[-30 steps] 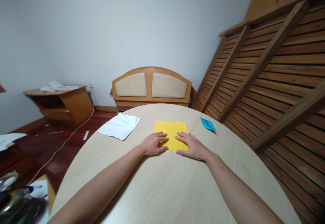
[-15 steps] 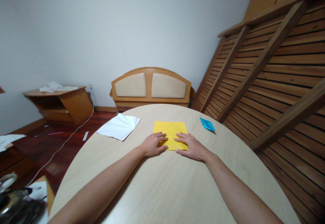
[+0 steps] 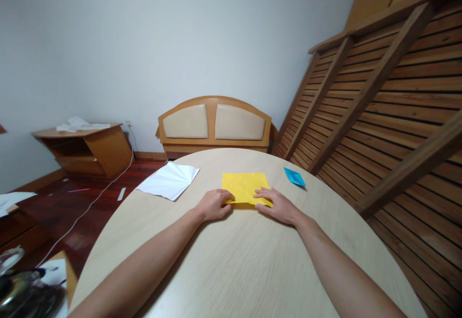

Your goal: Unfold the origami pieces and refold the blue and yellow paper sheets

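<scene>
From the head camera, the yellow paper (image 3: pixel 246 186) lies flat on the round worktop (image 3: pixel 249 260), straight ahead of both hands, its long axis running left to right. The left hand (image 3: pixel 213 205) curls its fingers around the paper's near left corner, pinching it, while the right hand (image 3: pixel 277 206) rests flat with relaxed fingers on the near right edge. Both hands are equally close, and the paper extends away from them toward the worktop's far edge.
</scene>
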Demonstrator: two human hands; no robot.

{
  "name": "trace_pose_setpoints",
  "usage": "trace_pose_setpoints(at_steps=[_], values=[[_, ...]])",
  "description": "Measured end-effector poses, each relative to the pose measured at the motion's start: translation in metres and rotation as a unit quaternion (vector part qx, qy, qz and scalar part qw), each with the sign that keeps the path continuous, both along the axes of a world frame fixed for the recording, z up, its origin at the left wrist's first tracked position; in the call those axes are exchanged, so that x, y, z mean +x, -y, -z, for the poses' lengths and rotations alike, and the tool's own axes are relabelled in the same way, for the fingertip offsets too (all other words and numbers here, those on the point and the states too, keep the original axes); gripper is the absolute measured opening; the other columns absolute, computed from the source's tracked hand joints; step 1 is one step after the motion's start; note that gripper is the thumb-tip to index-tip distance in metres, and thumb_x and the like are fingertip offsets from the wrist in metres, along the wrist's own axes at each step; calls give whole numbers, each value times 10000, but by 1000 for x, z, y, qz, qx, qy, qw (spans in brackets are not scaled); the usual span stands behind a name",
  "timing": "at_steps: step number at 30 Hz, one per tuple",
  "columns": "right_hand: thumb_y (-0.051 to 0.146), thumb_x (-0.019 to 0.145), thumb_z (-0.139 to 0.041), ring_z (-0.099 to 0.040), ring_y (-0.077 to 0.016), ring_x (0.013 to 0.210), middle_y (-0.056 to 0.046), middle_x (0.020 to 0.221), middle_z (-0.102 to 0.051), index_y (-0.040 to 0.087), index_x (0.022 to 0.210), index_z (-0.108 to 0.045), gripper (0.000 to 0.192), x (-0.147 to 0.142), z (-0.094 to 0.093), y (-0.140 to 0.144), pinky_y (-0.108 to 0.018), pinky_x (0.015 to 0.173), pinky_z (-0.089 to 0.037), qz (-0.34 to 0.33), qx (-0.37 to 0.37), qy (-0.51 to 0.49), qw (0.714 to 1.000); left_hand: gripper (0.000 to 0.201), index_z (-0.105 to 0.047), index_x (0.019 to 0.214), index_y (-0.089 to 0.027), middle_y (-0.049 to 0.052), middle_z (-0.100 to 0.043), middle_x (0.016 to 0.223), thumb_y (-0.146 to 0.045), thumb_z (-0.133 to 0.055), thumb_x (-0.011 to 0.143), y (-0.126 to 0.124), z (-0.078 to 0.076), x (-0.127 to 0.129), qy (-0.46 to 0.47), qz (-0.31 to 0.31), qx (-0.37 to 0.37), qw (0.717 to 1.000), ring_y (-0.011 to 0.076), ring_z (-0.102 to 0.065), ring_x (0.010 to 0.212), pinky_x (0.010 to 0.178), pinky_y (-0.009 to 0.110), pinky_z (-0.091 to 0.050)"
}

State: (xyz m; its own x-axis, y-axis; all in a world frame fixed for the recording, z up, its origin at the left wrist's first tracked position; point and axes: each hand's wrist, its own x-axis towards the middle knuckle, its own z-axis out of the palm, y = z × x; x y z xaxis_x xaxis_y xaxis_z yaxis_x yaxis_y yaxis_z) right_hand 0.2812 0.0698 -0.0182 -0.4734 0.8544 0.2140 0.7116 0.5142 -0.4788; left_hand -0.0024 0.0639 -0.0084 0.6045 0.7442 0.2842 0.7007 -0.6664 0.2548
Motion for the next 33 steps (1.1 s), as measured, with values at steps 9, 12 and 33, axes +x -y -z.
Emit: trace_pose_setpoints(at_steps=[9, 12, 33], values=[[602, 850, -601, -548, -320, 1249, -110, 1314, -638, 229, 1250, -653, 549, 14, -4, -2, -531, 1136, -295, 2, -15, -35, 999, 240, -685, 1021, -229, 51, -744, 901, -291, -474, 925, -5, 0, -2, 38, -109, -10, 993, 209, -690, 812, 726, 276, -483], [574, 850, -613, -571, -310, 1213, -120, 1320, -626, 209, 1282, -626, 566, 15, -4, -1, -486, 1067, -407, 4, -15, -74, 997, 224, -680, 1027, -228, 53, -744, 907, -291, -487, 933, -6, 2, -3, 47, -129, -5, 991, 211, -693, 827, 731, 276, -482], [477, 919, -485, -676, -257, 870, -82, 978, -734, 209, 1098, -598, 342, 16, 16, -18, -371, 766, -544, 99, -8, -225, 969, 555, -295, 1440, -206, 25, -737, 909, -347, -479, 936, -11, 13, -3, 142, -201, -27, 969, 210, -691, 793, 675, 290, -460]])
